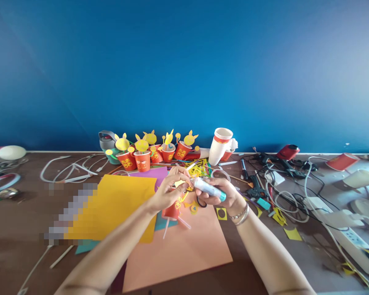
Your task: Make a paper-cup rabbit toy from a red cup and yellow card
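In my right hand [217, 190], closed and held above the peach paper, is a white tube with a teal end [208, 188], which looks like a glue tube. My left hand [172, 187] meets the tube's tip, its fingers pinched around what looks like a small yellow paper piece [178, 183]. Just below my left hand, a red paper cup [171, 212] with gold characters is partly hidden; pale straws [183, 222] stick out from its lower end. Peach paper [181, 254] and yellow paper [123, 205] lie under and beside my hands.
Along the wall stand several red cups [142, 161] with yellow paper animal heads. Stacked white cups [220, 147] are to their right. Cables, a black glue gun [256, 186], yellow scraps [292, 234] and a power strip [350, 237] crowd the right side. White cables [70, 174] lie left.
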Demonstrator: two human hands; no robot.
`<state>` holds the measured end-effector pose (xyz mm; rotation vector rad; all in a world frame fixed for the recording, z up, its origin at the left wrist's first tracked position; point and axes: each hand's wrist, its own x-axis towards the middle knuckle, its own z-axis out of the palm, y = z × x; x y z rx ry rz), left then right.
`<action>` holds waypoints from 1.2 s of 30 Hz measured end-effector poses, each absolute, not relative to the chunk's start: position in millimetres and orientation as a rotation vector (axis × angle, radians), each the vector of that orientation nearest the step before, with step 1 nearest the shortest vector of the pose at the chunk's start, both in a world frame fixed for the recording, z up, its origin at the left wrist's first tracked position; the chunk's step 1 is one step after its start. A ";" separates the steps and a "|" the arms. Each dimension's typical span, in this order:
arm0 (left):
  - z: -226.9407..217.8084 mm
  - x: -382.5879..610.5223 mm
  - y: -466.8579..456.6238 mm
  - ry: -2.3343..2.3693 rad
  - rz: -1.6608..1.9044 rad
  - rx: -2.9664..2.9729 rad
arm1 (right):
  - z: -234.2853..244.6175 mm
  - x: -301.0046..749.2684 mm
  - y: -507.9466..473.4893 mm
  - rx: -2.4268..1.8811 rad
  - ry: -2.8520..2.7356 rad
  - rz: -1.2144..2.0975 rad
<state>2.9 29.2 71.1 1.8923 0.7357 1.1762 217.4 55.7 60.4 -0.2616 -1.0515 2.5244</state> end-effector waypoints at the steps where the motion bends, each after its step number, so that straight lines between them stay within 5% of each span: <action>1: 71.2 3.7 28.8 0.740 1.161 1.873 | 61.3 218.7 56.0 -0.257 -1.034 2.508; 36: 69.8 10.5 26.3 0.989 1.383 2.005 | 62.2 213.6 53.7 -0.347 -1.001 2.488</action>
